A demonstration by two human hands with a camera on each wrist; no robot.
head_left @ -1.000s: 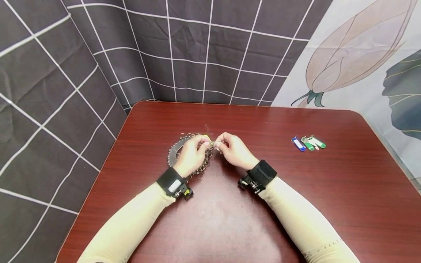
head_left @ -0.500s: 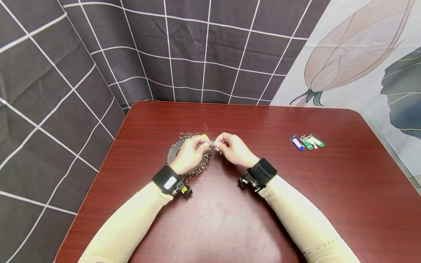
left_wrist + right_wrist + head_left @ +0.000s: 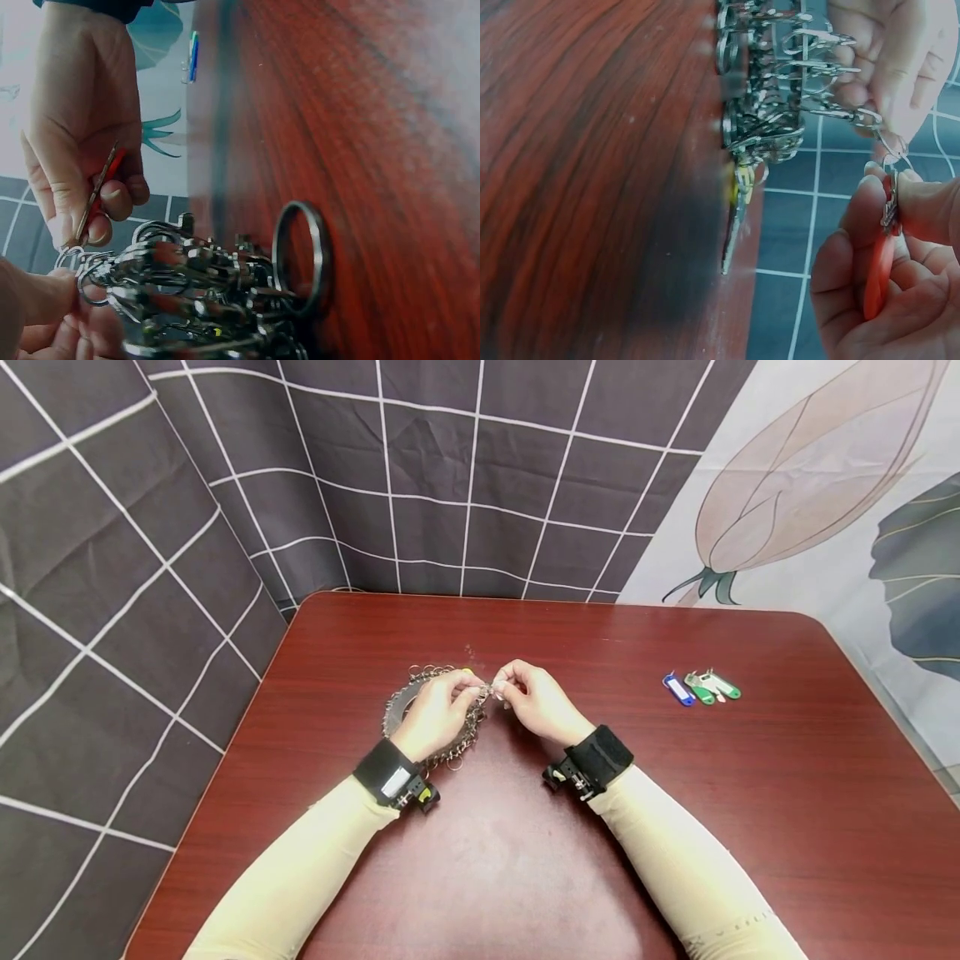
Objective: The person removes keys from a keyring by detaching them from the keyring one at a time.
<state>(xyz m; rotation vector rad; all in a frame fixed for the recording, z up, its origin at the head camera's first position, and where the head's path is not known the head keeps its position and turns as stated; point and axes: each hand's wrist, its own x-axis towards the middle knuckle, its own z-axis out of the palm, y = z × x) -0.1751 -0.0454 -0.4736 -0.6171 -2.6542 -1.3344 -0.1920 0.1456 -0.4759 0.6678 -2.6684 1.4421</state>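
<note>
1. A flat red plastic key tag (image 3: 877, 277) is pinched edge-on between the thumb and curled fingers of the right hand (image 3: 536, 702); a small metal split ring (image 3: 892, 144) is seen at the tag's top end.
2. A thin metal ring (image 3: 91, 276) at the edge of a tangled heap of silver metal key rings (image 3: 431, 710) is pinched by the fingertips of the left hand (image 3: 435, 714), whose fingers are curled over the heap.
3. The two hands are brought fingertip to fingertip, with the tag's ring held against the heap's outer rings; whether the rings are linked cannot be told.
4. The heap is seen lying on the dark red wooden worktop (image 3: 525, 860), under and just beyond the left hand.
5. Well to the right of the right hand, a small cluster of blue, green and white key tags (image 3: 701, 687) is laid on the worktop.
</note>
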